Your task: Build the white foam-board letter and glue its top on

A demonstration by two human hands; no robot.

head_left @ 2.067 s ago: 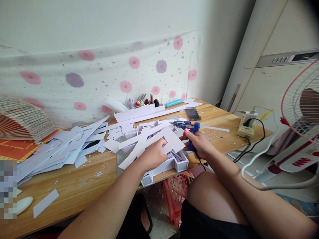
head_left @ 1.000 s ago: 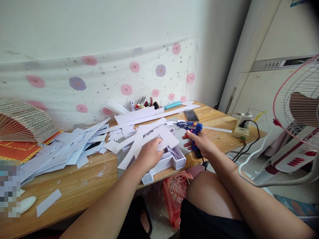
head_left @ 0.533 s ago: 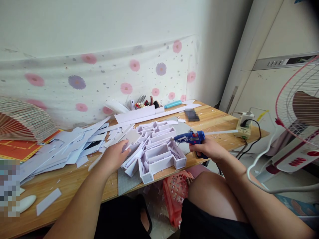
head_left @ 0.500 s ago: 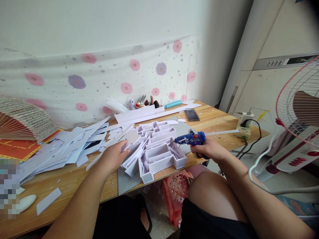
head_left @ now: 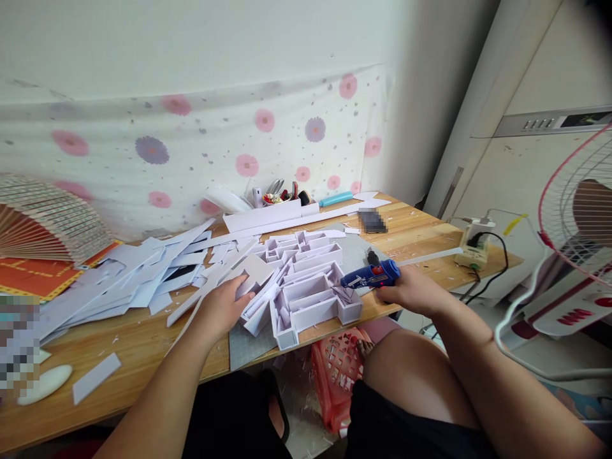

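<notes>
My right hand [head_left: 408,290] is wrapped round a blue glue gun [head_left: 370,275], its nozzle pointing left over the near right corner of a white compartmented box [head_left: 313,312]. A white glue stick [head_left: 433,256] sticks out of the gun's rear. My left hand [head_left: 224,306] grips a white board piece [head_left: 251,277] between thumb and fingers, left of the box. Loose white strips lean against the box's left side, and small scraps lie inside some compartments. Part of a grey cutting mat [head_left: 248,347] shows beneath.
White board sheets [head_left: 119,274] are piled on the left of the wooden table [head_left: 143,357]. A folding fan [head_left: 52,223], a tool holder [head_left: 282,197], a blurred dark object [head_left: 371,220], a power strip [head_left: 473,245] with cables and an electric fan [head_left: 583,197] surround it.
The glue gun has tilted, and a black part on top now shows. The board piece at my left hand has turned and shows more of its face. The view has shifted slightly.
</notes>
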